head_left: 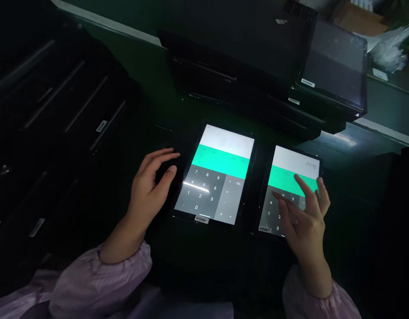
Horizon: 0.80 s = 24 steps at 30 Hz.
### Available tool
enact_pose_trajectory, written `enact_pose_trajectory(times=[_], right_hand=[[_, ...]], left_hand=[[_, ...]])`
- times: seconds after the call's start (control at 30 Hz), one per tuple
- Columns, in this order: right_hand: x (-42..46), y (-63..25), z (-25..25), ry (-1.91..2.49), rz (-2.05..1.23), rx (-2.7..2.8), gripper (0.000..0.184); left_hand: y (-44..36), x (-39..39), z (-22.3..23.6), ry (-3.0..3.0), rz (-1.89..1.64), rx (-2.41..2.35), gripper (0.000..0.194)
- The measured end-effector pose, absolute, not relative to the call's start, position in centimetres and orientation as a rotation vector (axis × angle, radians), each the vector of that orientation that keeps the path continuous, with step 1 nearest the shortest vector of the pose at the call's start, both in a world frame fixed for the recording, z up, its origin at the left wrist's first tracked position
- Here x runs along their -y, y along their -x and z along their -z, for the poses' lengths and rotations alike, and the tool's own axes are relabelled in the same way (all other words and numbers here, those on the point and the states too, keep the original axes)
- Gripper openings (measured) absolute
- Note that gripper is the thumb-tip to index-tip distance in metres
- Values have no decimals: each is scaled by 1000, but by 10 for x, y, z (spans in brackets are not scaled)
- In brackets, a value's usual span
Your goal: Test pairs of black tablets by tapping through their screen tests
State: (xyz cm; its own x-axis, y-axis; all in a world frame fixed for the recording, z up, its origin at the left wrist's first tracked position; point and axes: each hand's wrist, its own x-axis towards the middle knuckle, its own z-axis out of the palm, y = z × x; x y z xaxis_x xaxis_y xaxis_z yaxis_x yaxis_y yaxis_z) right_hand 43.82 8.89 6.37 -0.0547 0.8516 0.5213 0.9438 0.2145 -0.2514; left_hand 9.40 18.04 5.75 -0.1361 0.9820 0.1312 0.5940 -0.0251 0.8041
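Two lit tablets lie side by side on a dark surface, each showing a calculator with a number pad. The left tablet (204,190) has a blank white entry area above a green band. On the right tablet (277,170), small characters stand in the white area. My right hand (306,221) is over that tablet, fingers spread, with the index fingertip at the upper left of its number keys; I cannot tell whether it touches the glass. My left hand (149,186) rests beside the left tablet's left edge, thumb and fingers apart, holding nothing.
Behind the tablets are stacked dark flat-screen devices (237,44), with a greyish screen (337,62) at their right end. More dark devices with barcode labels (101,126) stand in rows at left. Clear plastic wrap (390,51) and a cardboard box (359,20) are at the upper right.
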Motion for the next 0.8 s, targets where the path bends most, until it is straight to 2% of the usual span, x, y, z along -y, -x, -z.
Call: enact_pose_trajectory(times=[0.23,0.6,0.7,0.8], right_hand=[[-83,-493,-51,1879,432,1489,28],[-88,-483,-51,1870,332,1622,36],[-86,-487,-51,1901,338,1536,39],[-85,-491,-50,1919,346,1513,40]], left_hand=[[-93,-180,-59,-1636,-1036,-1762,26],[-92,-181,-56,-1675,-1034,-1811,28],[-91,-181,-54,-1666,-1027,-1888,34],[-88,-183,-49,-1689,-949,-1942,48]])
